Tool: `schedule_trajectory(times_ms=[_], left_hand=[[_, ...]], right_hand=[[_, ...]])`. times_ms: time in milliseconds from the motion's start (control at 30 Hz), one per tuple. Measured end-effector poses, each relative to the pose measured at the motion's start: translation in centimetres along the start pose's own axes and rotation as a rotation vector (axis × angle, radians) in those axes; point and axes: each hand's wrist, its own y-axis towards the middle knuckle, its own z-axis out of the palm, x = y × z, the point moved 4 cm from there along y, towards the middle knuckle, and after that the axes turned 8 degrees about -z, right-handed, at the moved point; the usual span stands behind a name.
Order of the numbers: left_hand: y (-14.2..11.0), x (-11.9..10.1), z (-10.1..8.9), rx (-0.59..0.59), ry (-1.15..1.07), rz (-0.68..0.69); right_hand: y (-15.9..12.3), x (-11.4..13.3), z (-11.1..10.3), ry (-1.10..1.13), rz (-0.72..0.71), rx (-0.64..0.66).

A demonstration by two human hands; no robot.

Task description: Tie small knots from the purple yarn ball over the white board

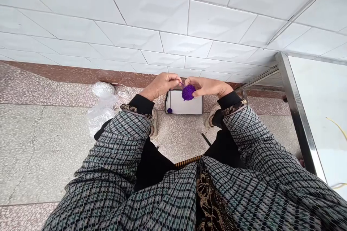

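Note:
My right hand [207, 87] holds a ball of purple yarn [188, 93] between thumb and fingers. A strand runs from the ball to my left hand [163, 86], whose thumb and forefinger pinch it. From the left fingertips another length of yarn hangs down to a small, dark purple ball [169, 110]. That small ball is over the left side of a shallow box with a white inside [177, 106] on the floor. Both hands are above the box, the larger ball in front of it.
A bundle of white cord [103, 88] and a clear plastic bag [101, 113] lie on the floor at left. The tiled wall [173, 47] rises just ahead. At right stands a metal-edged table [300, 115] with yellow strands on it. My shoes flank the box.

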Motion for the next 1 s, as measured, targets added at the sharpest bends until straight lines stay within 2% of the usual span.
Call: schedule_trajectory(times_ms=[67,133,200,233,300,333,367,433,500,533,567,633,700,767,800,833,900,967,1000], left_hand=[[0.2,0.2,0.2,-0.048,0.074,0.002],[0.3,0.0,1.0,0.0,0.15,0.03],[0.2,-0.4,2.4,0.168,0.187,0.075],[0.0,-0.7,3.0,0.271,0.194,0.097],[-0.6,-1.3,3.7,0.415,0.178,0.132],[-0.8,-1.5,3.6,0.426,0.152,0.139],[-0.8,-1.6,3.2,0.392,0.115,0.139],[-0.7,-1.5,1.8,0.235,0.021,0.111],[-0.3,-0.8,0.4,0.054,-0.04,0.063],[-0.1,-0.4,-0.1,-0.017,-0.045,0.039],[0.1,0.0,-0.4,-0.065,-0.036,0.02],[0.4,0.4,-0.3,-0.08,0.012,0.002],[0.3,0.2,0.7,0.041,0.081,0.022],[-0.2,-0.4,2.1,0.234,0.141,0.061],[-0.5,-0.8,2.6,0.319,0.155,0.079],[-0.8,-1.1,2.9,0.374,0.152,0.093],[-1.0,-1.6,2.7,0.362,0.1,0.106],[-0.8,-1.5,1.6,0.225,0.035,0.09],[-0.6,-1.2,1.0,0.139,0.019,0.07]], right_hand=[[0.1,0.5,-0.5,0.138,-0.092,-0.099],[0.1,1.0,-1.8,0.227,-0.187,-0.346],[-0.1,1.2,-3.1,0.229,-0.213,-0.63],[-0.3,1.0,-3.5,0.207,-0.18,-0.743],[-0.4,0.3,-3.8,0.118,-0.016,-0.84],[-0.3,-0.2,-3.6,0.049,0.085,-0.802],[-0.2,-0.7,-3.1,-0.025,0.173,-0.702],[0.2,-1.2,-1.7,-0.11,0.244,-0.38],[0.3,-1.0,-0.3,-0.038,0.161,-0.105],[0.2,-0.5,0.0,0.042,0.083,-0.061],[0.2,0.0,-0.1,0.124,-0.007,-0.093],[0.1,1.1,-1.4,0.23,-0.172,-0.323],[-0.2,1.6,-2.9,0.239,-0.25,-0.613],[-0.4,1.2,-3.8,0.175,-0.194,-0.808],[-0.4,0.8,-4.0,0.117,-0.121,-0.848],[-0.3,0.3,-3.9,0.038,-0.031,-0.839],[0.0,-0.7,-3.3,-0.151,0.143,-0.673],[0.3,-1.3,-2.0,-0.248,0.221,-0.371],[0.3,-1.2,-1.2,-0.219,0.204,-0.218]])
